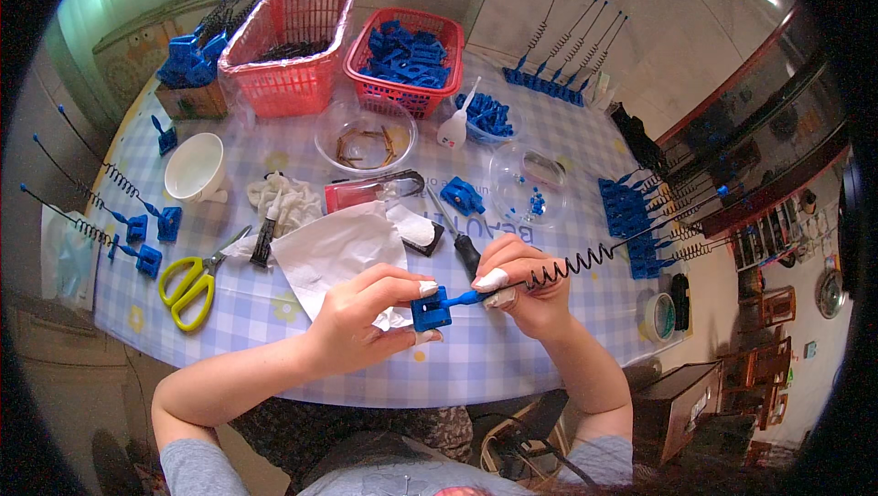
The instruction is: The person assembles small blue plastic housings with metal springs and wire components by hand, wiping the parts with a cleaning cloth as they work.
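Note:
Between the fingers of my left hand (352,320) is a small square blue plastic base (432,311). My right hand (533,293) pinches a black spring wire (578,264) near its blue sleeve (466,298), which meets the base. The wire slants up to the right and ends in a blue tip (722,192). White coverings wrap several fingertips on both hands. Just beyond my right hand lies a screwdriver (466,251) with a black handle. A white paper sheet (338,254) lies beyond my left hand, and a loose blue part (462,196) sits farther back.
Yellow-handled scissors (189,290), a black tube (263,242) and a white bowl (194,167) are at left. Red baskets (315,85) and clear bowls (334,153) stand at the back. Rows of blue bases with spring wires (626,213) line the right; several more stand far left.

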The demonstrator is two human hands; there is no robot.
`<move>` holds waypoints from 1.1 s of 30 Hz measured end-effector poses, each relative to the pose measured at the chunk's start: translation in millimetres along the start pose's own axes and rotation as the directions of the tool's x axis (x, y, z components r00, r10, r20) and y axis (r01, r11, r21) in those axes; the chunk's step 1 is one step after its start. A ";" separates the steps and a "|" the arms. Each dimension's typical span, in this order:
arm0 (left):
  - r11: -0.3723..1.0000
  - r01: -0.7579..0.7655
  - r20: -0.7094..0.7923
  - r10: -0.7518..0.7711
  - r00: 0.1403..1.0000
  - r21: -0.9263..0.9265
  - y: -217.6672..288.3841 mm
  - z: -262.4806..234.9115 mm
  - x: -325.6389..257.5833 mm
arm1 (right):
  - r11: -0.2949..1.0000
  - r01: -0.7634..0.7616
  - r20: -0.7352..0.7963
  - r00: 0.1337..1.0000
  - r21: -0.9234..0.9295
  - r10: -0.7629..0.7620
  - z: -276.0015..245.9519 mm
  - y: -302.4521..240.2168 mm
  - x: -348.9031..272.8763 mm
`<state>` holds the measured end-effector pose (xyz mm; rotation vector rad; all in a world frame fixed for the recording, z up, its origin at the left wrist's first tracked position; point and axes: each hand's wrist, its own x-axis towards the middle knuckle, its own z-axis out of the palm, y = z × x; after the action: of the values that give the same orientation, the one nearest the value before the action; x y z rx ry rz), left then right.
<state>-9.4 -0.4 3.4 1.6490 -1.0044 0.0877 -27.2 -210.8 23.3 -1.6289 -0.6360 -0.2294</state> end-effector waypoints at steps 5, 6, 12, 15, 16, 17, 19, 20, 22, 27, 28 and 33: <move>1.000 -0.013 0.002 0.013 1.000 0.014 -2.0 -0.7 -0.5 | 1.000 0.002 -0.001 1.000 0.000 -0.002 0.1 -0.1 0.1; 1.000 -0.019 0.003 0.019 1.000 0.016 -1.7 -0.9 -0.2 | 1.000 0.009 0.004 1.000 -0.007 -0.009 0.0 0.0 0.3; 1.000 0.010 0.005 -0.010 1.000 0.001 -0.4 -1.8 0.0 | 0.999 0.019 0.006 1.000 -0.032 -0.018 -0.3 -0.6 0.6; 0.997 0.045 -0.026 -0.047 0.999 -0.056 2.4 0.4 0.7 | 0.999 0.020 0.012 1.000 -0.036 -0.019 -1.2 -0.3 1.1; 0.997 0.045 -0.026 -0.046 0.999 -0.056 2.6 0.3 0.9 | 0.999 0.020 0.012 1.000 -0.036 -0.019 -1.3 -0.2 1.0; 0.997 0.048 -0.024 -0.050 0.998 -0.060 2.7 0.2 1.1 | 0.999 0.017 0.010 1.000 -0.033 -0.017 -1.4 -0.1 0.7; 0.997 0.051 -0.023 -0.052 0.998 -0.062 2.7 -0.3 1.2 | 0.999 0.016 0.008 1.000 -0.031 -0.016 -1.2 -0.4 0.6; 0.999 0.032 -0.022 -0.033 0.999 -0.040 2.2 -0.6 1.2 | 0.999 0.025 0.005 1.000 -0.032 -0.025 -1.1 -0.4 0.6; 1.000 0.013 -0.022 -0.014 1.000 -0.018 1.4 -0.6 1.0 | 0.999 0.033 0.002 0.999 -0.032 -0.033 -1.3 0.0 0.5; 0.999 -0.023 -0.024 0.024 0.999 0.032 -3.4 -0.3 -0.3 | 0.998 0.042 0.006 0.999 -0.042 -0.041 -2.1 1.0 0.0; 0.999 -0.023 -0.024 0.024 0.999 0.031 -3.4 -0.4 0.2 | 0.998 0.041 0.006 0.999 -0.043 -0.041 -2.1 1.4 -0.3; 0.998 -0.031 -0.039 0.033 0.999 0.054 -1.1 -0.5 1.1 | 0.997 0.060 -0.001 0.998 -0.037 -0.060 -1.8 1.4 -0.5</move>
<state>-7.8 -0.6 3.3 1.6737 -1.0058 0.1697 -26.5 -212.7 22.2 -1.6459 -0.6836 -0.2884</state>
